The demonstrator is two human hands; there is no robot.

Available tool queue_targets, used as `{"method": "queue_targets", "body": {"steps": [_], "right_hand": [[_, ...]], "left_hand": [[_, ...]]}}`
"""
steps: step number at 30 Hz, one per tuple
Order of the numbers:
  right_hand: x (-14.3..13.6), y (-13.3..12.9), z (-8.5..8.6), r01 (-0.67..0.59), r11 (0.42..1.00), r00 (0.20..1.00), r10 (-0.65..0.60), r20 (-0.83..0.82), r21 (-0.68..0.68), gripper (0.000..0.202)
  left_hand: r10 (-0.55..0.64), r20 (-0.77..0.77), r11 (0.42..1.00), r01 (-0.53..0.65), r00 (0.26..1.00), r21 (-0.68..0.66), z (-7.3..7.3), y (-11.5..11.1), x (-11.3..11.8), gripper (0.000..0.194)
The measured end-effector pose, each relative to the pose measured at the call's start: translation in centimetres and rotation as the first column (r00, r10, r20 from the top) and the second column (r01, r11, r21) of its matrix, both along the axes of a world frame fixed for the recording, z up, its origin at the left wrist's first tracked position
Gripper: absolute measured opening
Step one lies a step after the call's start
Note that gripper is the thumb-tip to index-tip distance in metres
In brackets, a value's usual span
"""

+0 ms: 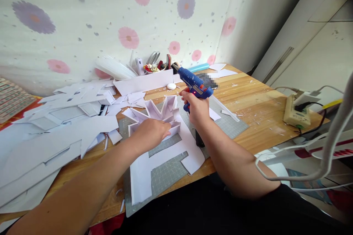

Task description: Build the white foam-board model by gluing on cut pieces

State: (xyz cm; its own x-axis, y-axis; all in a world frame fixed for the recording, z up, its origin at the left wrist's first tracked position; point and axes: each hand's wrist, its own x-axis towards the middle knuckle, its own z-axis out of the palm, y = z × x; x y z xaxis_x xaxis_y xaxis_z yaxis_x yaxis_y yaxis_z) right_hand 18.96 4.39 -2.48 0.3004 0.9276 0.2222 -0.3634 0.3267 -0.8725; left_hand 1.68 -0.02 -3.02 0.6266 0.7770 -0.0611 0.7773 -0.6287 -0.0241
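Observation:
My right hand (pixel 198 108) is wrapped round the handle of a blue glue gun (pixel 194 82), held above the table with its nozzle pointing up and to the left. A small red light glows on its side. On a grey cutting mat (pixel 169 170) lies a white foam board letter shape (pixel 165 156) with upright strips standing along parts of its outline. My left hand (pixel 153 134) reaches over this shape, its fingers closed on one of the upright white strips (pixel 174 128) near the middle. The fingertips partly cover that strip.
White board offcuts (pixel 68 117) are piled at the left. At the back stand a bowl of small tools (pixel 154 68) and glue sticks (pixel 116 68). A power strip (pixel 296 112) sits at the right edge, with a white cable (pixel 328 154) hanging beside my right arm.

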Motion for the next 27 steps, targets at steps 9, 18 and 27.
{"method": "queue_targets", "body": {"steps": [9,18,27], "right_hand": [[0.0,-0.2,0.0,-0.023,1.0,0.999,0.024,0.04,-0.014,0.015],[0.0,-0.3,0.1,-0.001,0.999,0.999,0.003,0.051,-0.042,0.014],[-0.1,-0.4,0.0,-0.036,0.999,0.999,0.037,0.038,-0.041,0.014]], "left_hand": [[0.042,-0.13,0.998,-0.046,0.991,-0.03,1.3,-0.3,0.9,0.021],[0.072,-0.138,0.993,-0.085,0.988,-0.084,1.5,-0.3,1.1,0.022],[0.055,-0.129,0.998,-0.055,0.99,0.002,1.3,-0.7,1.2,0.021]]}}
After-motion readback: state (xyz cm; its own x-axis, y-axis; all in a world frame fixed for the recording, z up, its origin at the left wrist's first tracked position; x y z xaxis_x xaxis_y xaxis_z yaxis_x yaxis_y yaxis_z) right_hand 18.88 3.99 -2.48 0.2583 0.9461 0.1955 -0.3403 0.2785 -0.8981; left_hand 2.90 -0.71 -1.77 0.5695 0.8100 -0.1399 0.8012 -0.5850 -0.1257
